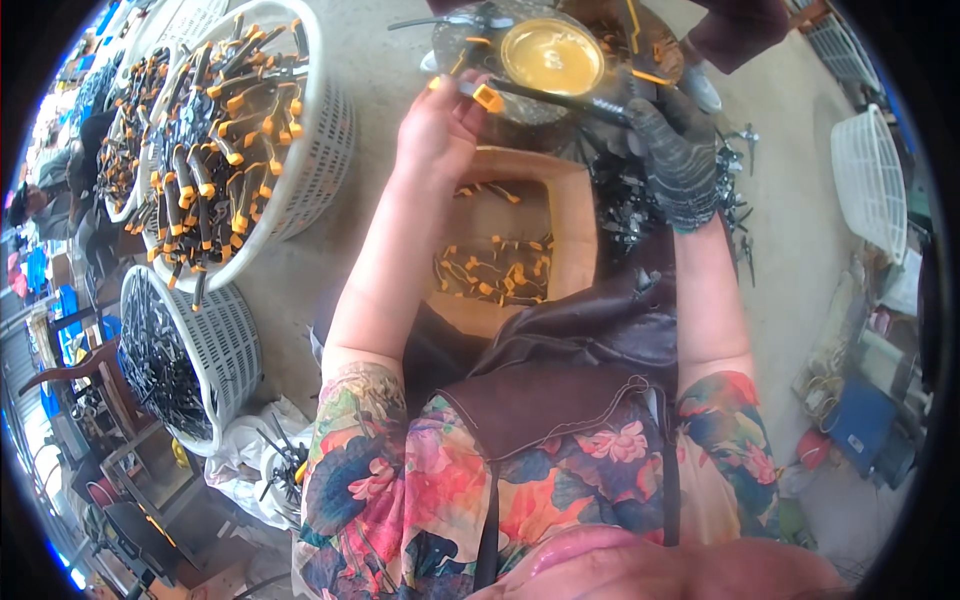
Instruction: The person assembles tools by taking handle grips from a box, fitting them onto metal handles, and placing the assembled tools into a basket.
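Observation:
My left hand (440, 130) is bare, its fingers pinched around an orange-and-black grip sleeve (488, 97) in front of the round bowl. My right hand (680, 165) wears a grey striped glove and is closed on a long dark metal tool (560, 101). The tool stretches leftward from the glove to the sleeve; whether its end sits inside the sleeve I cannot tell. Just beyond the tool stands a bowl of yellowish paste or liquid (553, 57). Below my hands, a cardboard box (575, 215) holds several orange-and-black sleeves (495, 268).
Dark metal tools (625, 205) lie heaped right of the box. White baskets (335, 150) at left hold orange-tipped tools (215, 140); a lower one (235, 340) holds dark parts. A white basket (868, 185) stands far right. Another person's dark-clothed leg (738, 35) shows at the top.

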Demonstrator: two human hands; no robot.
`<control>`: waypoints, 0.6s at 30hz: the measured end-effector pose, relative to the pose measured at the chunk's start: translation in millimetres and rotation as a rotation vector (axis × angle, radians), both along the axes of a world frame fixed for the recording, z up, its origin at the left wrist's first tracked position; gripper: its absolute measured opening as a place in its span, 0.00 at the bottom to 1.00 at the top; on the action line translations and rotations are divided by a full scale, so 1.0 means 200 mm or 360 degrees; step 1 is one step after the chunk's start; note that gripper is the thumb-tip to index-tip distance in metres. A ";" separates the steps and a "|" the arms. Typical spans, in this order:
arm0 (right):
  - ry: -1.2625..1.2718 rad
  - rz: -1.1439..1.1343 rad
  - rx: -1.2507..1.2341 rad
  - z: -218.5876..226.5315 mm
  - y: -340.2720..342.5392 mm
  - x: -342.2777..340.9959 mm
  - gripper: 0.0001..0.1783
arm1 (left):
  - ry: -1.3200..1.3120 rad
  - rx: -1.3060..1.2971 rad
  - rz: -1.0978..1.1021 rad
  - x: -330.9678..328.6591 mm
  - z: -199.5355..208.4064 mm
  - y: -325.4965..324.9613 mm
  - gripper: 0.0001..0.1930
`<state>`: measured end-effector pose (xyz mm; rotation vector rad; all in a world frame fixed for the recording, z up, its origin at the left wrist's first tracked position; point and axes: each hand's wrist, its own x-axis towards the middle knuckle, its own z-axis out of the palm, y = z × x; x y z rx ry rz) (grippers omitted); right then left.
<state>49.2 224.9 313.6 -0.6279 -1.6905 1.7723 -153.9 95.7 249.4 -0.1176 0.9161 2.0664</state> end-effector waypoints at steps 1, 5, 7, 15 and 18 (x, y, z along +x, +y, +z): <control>-0.0014 0.0023 0.0001 0.00 0.00 0.01 0.17 | -0.0029 0.0005 -0.0020 0.00 -0.01 0.00 0.14; -0.0111 0.0050 0.0049 0.01 -0.02 0.01 0.16 | -0.0044 -0.0011 -0.0040 -0.01 -0.04 -0.01 0.16; -0.0140 0.0037 0.0101 0.01 -0.02 0.00 0.16 | -0.0032 -0.0010 -0.0045 -0.01 -0.05 0.00 0.16; -0.0223 0.0076 0.0266 0.01 -0.03 -0.01 0.16 | 0.0054 -0.0035 -0.0043 0.00 -0.01 0.00 0.15; -0.0184 0.0101 0.0493 0.00 -0.03 -0.01 0.16 | 0.0189 -0.0097 -0.0060 0.03 0.02 -0.02 0.12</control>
